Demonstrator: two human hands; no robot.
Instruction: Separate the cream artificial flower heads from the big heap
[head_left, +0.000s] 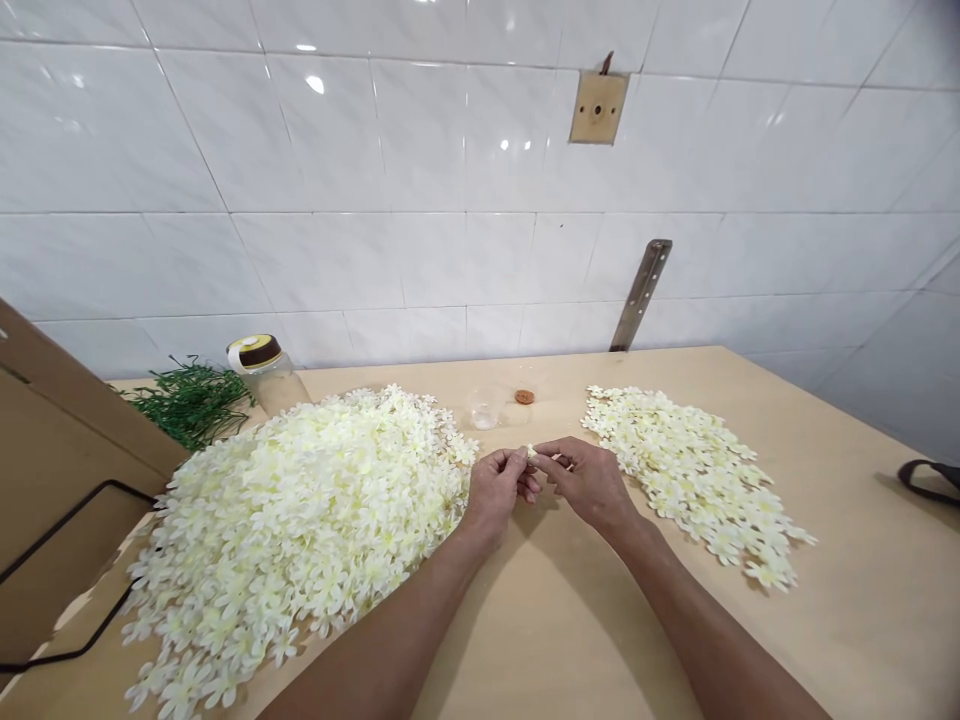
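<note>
My left hand [498, 487] and my right hand [582, 477] meet over the middle of the wooden table [570, 620]. Both pinch a small cream-white artificial flower [532, 452] between their fingertips. A large heap of the same flowers [300, 520] lies just left of my left hand. A smaller, flatter spread of flowers [694, 475] lies to the right of my right hand.
A small clear cup [484, 408] and a brown disc [524, 397] sit behind my hands. Green plastic stems [187, 400] and a jar with a brown lid [264, 372] stand at the back left. A brown board [52, 450] leans at the left; a black strap [926, 480] lies at the right.
</note>
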